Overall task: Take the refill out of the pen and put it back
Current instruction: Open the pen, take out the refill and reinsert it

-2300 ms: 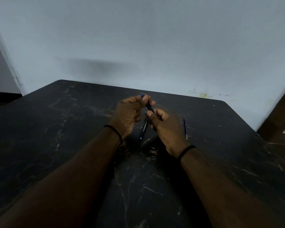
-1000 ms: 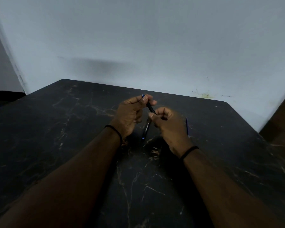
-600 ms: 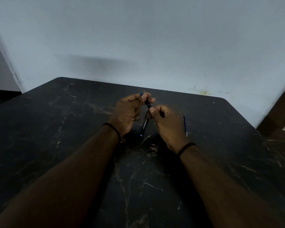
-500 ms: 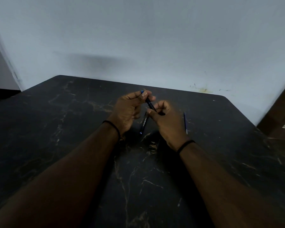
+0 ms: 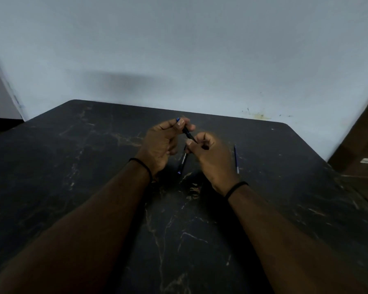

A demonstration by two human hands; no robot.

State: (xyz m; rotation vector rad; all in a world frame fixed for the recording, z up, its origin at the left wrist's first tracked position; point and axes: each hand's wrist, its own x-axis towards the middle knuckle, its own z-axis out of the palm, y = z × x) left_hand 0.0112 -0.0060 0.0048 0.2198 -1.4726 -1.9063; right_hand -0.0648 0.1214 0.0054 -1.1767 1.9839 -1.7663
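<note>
Little has shifted: your left hand [image 5: 160,143] still pinches the pen barrel [image 5: 187,133], right hand [image 5: 208,158] fingers clenched at its tip. Refill [image 5: 236,159] lies toward the counter's right edge; a knock could roll it off.

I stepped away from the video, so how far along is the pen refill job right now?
Done: the refill lies out on the table, right of the hands. A pen piece lies between the hands. In hand: left hand and right hand hold a dark pen part together. Left: putting the refill back and closing the pen.
</note>
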